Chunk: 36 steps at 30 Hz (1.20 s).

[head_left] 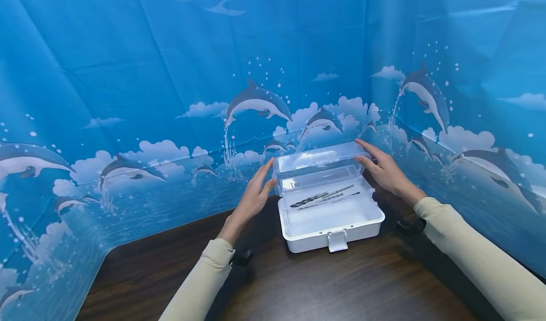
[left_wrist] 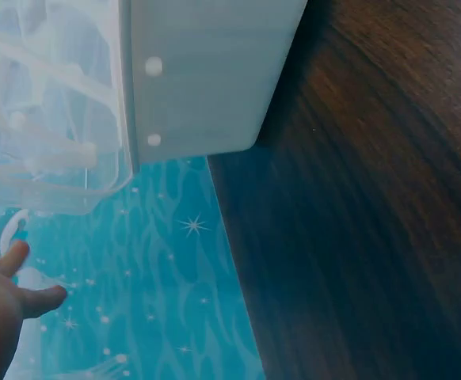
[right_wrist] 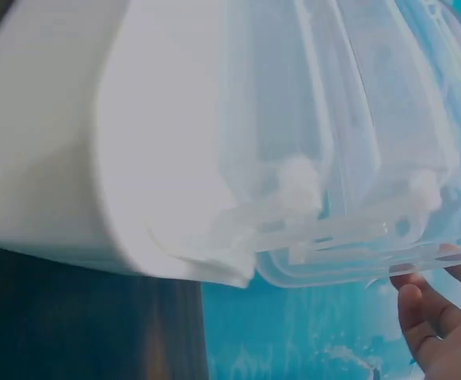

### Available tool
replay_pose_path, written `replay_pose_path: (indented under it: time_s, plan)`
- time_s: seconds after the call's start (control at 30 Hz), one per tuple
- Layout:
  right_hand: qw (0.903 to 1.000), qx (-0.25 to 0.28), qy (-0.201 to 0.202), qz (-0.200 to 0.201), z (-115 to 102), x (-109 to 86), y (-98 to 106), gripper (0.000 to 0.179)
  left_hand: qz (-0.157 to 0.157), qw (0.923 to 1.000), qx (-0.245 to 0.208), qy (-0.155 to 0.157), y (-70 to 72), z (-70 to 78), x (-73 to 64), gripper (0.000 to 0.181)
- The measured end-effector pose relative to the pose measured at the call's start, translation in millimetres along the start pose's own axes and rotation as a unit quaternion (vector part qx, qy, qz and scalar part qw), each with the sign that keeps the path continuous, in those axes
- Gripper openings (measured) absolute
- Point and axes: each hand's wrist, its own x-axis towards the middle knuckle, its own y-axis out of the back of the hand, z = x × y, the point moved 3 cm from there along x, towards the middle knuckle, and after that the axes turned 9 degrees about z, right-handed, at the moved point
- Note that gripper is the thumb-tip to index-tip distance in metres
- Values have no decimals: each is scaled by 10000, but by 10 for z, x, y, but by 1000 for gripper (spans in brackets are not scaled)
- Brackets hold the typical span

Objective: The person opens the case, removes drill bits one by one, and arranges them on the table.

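Note:
A white plastic toolbox [head_left: 307, 244] stands on the table with its clear lid [head_left: 322, 157] raised at the back. Several drill bits [head_left: 309, 200] lie together inside the box. A clear inner tray [head_left: 320, 178] is tilted up beneath the lid. My left hand [head_left: 254, 195] is at the lid's left end, fingers extended, thumb apart from them; in the left wrist view its fingers [left_wrist: 44, 299] show beside the clear plastic. At the lid's right corner, my right hand [head_left: 386, 169] holds the edge between thumb and fingers, and the fingertips [right_wrist: 405, 277] meet the rim.
A white latch [head_left: 338, 241] hangs down on the box's front. Dark wood-grain table [head_left: 332, 290] surrounds the box. Blue dolphin-print sheeting [head_left: 179, 98] rises along the back and right sides. Dark wrist-worn devices [head_left: 241, 258] are near both cuffs.

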Motion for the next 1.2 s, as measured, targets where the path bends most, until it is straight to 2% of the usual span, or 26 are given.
replay_pose_path:
  time_s: [0.13, 0.23, 0.3, 0.43, 0.53, 0.63, 0.77, 0.9, 0.97, 1.2]
  plan:
    - [9989, 312, -261, -224, -10, 29, -21, 58, 187, 9991, -244, 277, 19, -47, -40, 60]
    - [9952, 824, -358, -399, 41, 7, -42, 56, 264, 9975, -445, 483, 8, -69, -52, 58]
    - [9885, 1332, -496, -523, 109, -36, -69, 56, 280, 9963, -578, 575, -9, -75, -51, 58]
    - [9691, 2147, -977, -723, 321, -159, -191, 58, 195, 9910, -1017, 851, -52, -73, -41, 57]
    - [9619, 2323, -1247, -722, 444, -252, -296, 59, 9, 9841, -1394, 1103, -69, -71, -61, 58]
    - [9632, 2286, -1325, -496, 497, -309, -359, 59, -270, 9783, -1637, 1240, -67, -77, -88, 59]
    - [9715, 1895, -1406, -232, 507, -315, -376, 61, -518, 9729, -1769, 1397, -15, -1, -86, 62]
    - [9786, 1412, -1468, -284, 499, -283, -411, 63, -301, 9728, -1647, 1597, 28, -41, -102, 60]
    - [9812, 1269, -1413, -358, 496, -265, -434, 62, -140, 9724, -1597, 1698, 27, -147, -126, 59]
    - [9831, 1204, -1226, -630, 465, -241, -456, 57, -13, 9643, -1532, 2161, 90, -168, -175, 56]
